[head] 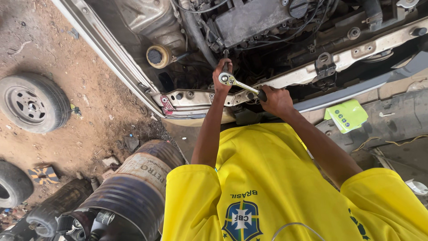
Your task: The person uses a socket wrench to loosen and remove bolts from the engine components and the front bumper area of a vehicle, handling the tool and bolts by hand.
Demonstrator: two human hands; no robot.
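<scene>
A chrome ratchet wrench (237,84) with a black grip lies across the front crossmember (312,71) of an open car engine bay. My left hand (220,76) is closed around the ratchet head and the extension that goes down into the engine bay. My right hand (275,101) grips the black end of the handle, to the right of and nearer me than the head. Both arms reach out from the yellow shirt (267,178) I wear. Whatever the socket sits on is hidden behind my left hand.
The engine (252,18) with hoses and cables fills the top. A round capped reservoir (157,56) is to the left. A loose wheel (31,102) and a tyre (11,183) lie on the dirt, a rusty drum (138,183) near me, a green box (347,115) at right.
</scene>
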